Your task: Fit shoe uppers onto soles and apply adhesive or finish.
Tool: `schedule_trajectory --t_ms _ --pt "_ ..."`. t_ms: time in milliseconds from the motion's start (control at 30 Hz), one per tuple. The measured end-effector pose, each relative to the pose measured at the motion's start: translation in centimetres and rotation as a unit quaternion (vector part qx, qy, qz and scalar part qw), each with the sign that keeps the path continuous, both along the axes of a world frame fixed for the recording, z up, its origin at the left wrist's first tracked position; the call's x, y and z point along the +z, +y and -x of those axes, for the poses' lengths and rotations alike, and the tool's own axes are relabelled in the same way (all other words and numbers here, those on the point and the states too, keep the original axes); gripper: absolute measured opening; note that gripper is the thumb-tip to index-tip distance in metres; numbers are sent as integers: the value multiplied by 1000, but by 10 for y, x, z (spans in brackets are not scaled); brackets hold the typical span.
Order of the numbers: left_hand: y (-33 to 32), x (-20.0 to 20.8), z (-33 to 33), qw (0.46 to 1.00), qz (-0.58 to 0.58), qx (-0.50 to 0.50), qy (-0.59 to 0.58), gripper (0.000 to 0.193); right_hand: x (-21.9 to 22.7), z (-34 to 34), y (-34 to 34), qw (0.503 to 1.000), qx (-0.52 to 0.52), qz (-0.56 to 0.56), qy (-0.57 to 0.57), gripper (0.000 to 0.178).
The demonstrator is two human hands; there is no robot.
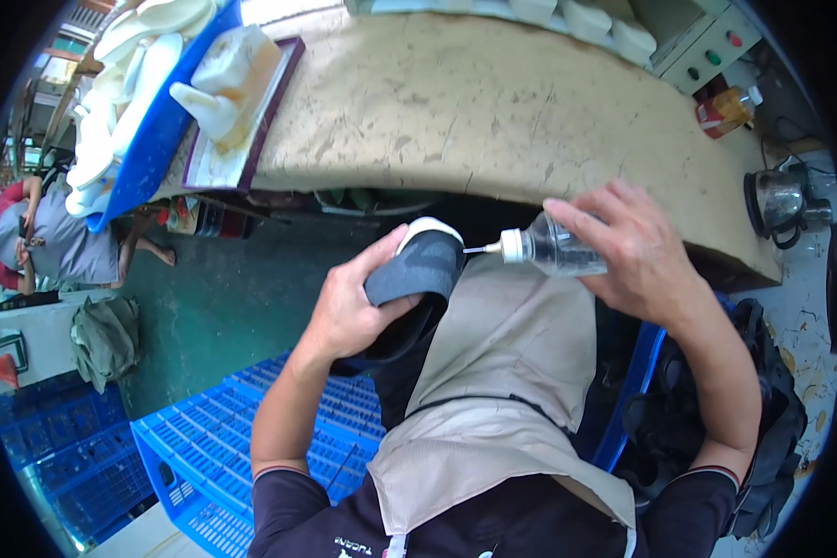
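Above my apron, my left hand [358, 302] grips a dark grey shoe upper [417, 267] with a white piece [430, 229] at its toe end. The fingers wrap round its left side, and the lower part of the shoe hangs in shadow. My right hand [632, 242] is closed round a clear plastic squeeze bottle [560, 246] lying on its side. The bottle has a white cap and a thin needle nozzle [479, 249] that points left. Its tip meets or nearly meets the right edge of the shoe; I cannot tell which.
A tan worktable [437, 102] stretches ahead, bearing a stained tray [232, 158] and a blue bin [153, 121] of white shoe forms. Blue crates [214, 428] stand at left, dark shoes [763, 409] at right. A kettle [777, 200] sits far right. Another person [56, 232] is at far left.
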State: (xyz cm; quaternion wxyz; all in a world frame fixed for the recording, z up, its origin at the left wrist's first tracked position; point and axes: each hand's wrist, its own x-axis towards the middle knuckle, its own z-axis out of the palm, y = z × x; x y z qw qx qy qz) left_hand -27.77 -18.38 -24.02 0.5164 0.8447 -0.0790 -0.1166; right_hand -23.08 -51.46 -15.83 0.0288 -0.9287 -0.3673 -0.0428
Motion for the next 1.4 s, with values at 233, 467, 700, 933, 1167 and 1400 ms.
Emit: schedule_trajectory --t_ms 233,467,700,933,1167,1400 --pt "-25 10 -8 985 165 40 16 70 0 -14 -74 967 -143 -205 44 76" --pt "-69 2 -9 949 301 89 39 66 -39 -54 -164 777 -373 -504 -48 70" --pt "-100 -35 2 947 282 144 50 65 -85 -33 -139 717 -525 -389 -240 73" --pt "-124 -90 15 958 249 136 -32 70 -128 64 69 845 -235 -467 113 94" --pt "-96 -125 45 968 220 122 -18 76 -172 72 68 872 -229 -404 154 73" --pt "-53 -96 37 981 14 48 -185 72 -174 75 96 886 -169 -416 114 67"
